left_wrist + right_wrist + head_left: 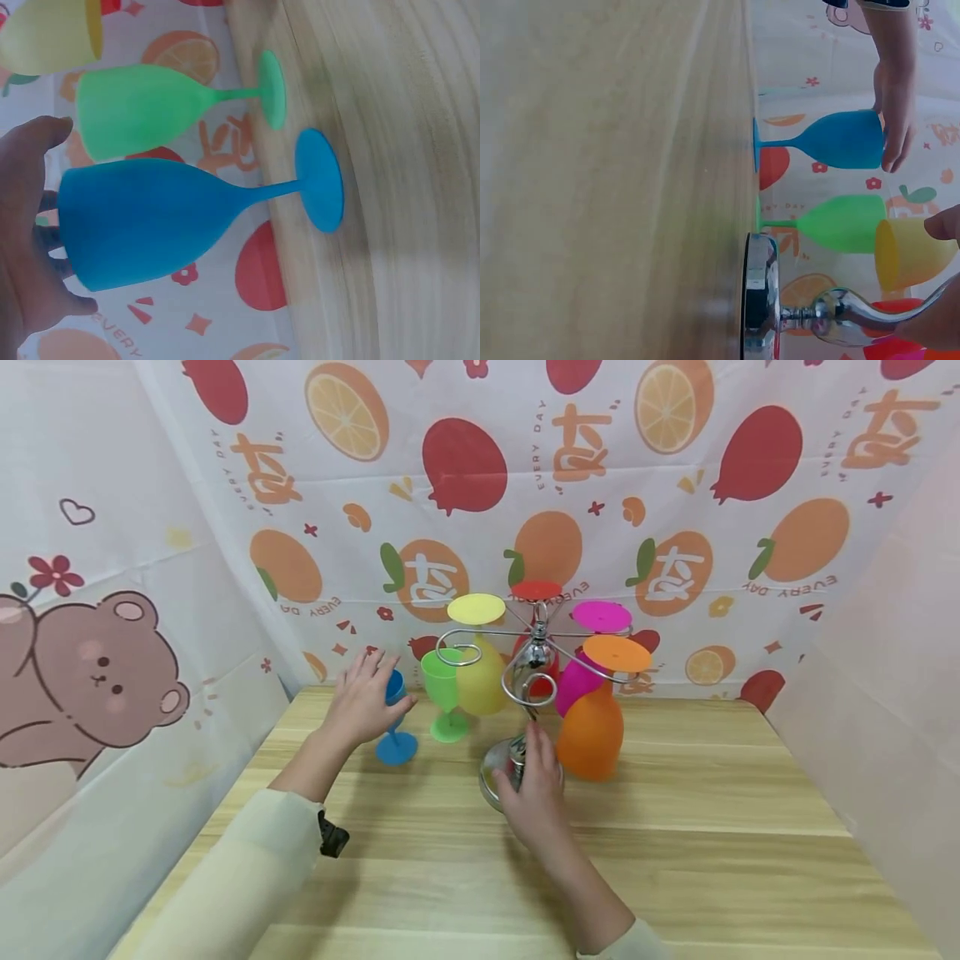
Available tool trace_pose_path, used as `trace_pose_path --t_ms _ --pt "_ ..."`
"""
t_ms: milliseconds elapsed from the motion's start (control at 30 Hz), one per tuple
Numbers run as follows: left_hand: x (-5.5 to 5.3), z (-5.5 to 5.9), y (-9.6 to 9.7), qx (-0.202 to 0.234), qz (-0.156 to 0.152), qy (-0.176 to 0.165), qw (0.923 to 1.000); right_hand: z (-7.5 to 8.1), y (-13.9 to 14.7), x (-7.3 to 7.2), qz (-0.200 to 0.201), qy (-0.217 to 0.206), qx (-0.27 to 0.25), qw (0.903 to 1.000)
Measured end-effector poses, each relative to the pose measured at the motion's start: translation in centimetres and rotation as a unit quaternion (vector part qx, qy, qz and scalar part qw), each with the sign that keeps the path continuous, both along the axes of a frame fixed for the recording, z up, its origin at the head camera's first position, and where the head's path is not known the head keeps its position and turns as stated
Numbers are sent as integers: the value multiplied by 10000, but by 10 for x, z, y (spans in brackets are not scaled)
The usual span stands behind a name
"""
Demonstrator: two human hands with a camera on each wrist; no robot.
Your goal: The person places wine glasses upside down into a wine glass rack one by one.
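Observation:
My left hand (pixel 362 700) is at the top of an upright blue goblet (pixel 150 221), fingers spread about its rim. The goblet's foot stands on the table. Beside it stands a green goblet (pixel 441 681). My right hand (pixel 538 793) grips the stem of a chrome goblet rack (pixel 840 315), whose round base rests on the table. Upside down from the rack's wire arms hang a yellow goblet (pixel 483 681), a red goblet (pixel 537 590), a magenta goblet (pixel 576 683) and an orange goblet (pixel 592 735). Two wire loops at the rack's front left hold nothing.
The wooden table (pixel 712 810) runs back to a fruit-printed cloth (pixel 480 543). Another cloth with a bear print (pixel 101 677) hangs on the left. The rack's arms spread out above the green goblet and my right hand.

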State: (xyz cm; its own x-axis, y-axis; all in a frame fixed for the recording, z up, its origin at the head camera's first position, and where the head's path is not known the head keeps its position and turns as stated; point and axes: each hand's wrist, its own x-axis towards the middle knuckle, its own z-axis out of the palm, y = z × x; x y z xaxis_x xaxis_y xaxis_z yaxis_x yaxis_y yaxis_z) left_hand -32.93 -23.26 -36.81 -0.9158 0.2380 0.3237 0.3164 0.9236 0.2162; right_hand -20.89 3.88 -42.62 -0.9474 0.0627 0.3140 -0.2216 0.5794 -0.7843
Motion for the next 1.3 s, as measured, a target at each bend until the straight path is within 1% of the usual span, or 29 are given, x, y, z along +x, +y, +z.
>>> trace_pose_path --t_ms 100,200,300,400,467,567,700,767,833,900,1000,1133,1300 --pt "-5 -1 -1 -240 136 -365 9990 0 -2 -6 -55 157 91 9998" --pt "-9 -5 -1 -512 187 -421 9976 -1 -2 -14 -140 221 77 9996" --pt "-12 -10 1 -721 197 -284 9968 -3 0 -23 -320 93 -181 9993" --pt "-14 -12 2 -859 217 -83 9960 -6 2 -33 -428 -136 -654 9968" --pt "-14 -12 3 -913 238 -6 9955 -8 4 -38 -466 -235 -922 9944" --pt "-12 -11 3 -991 236 49 9948 -13 5 -44 -480 -349 -1233 9906" --pt "-6 -10 -1 -937 92 188 9954 -19 6 -45 -469 -394 -1383 9885" --pt "-2 -8 -4 -802 26 273 9964 -20 6 -44 -411 -387 -1459 9877" --pt "2 -3 -5 -590 -49 284 9978 -21 7 -43 -360 -330 -1508 9874" --pt "8 2 -5 -308 -107 173 9993 -21 8 -43 -290 -298 -1590 9864" --pt "17 13 -3 239 -232 -109 9994 -21 10 -44 -183 -171 -1642 9861" --pt "31 23 -2 990 -257 -489 9936 -19 13 -48 -117 -157 -1548 9878" --pt "48 26 1 1628 -301 -773 9832 -17 14 -49 -34 -453 -1513 9874"
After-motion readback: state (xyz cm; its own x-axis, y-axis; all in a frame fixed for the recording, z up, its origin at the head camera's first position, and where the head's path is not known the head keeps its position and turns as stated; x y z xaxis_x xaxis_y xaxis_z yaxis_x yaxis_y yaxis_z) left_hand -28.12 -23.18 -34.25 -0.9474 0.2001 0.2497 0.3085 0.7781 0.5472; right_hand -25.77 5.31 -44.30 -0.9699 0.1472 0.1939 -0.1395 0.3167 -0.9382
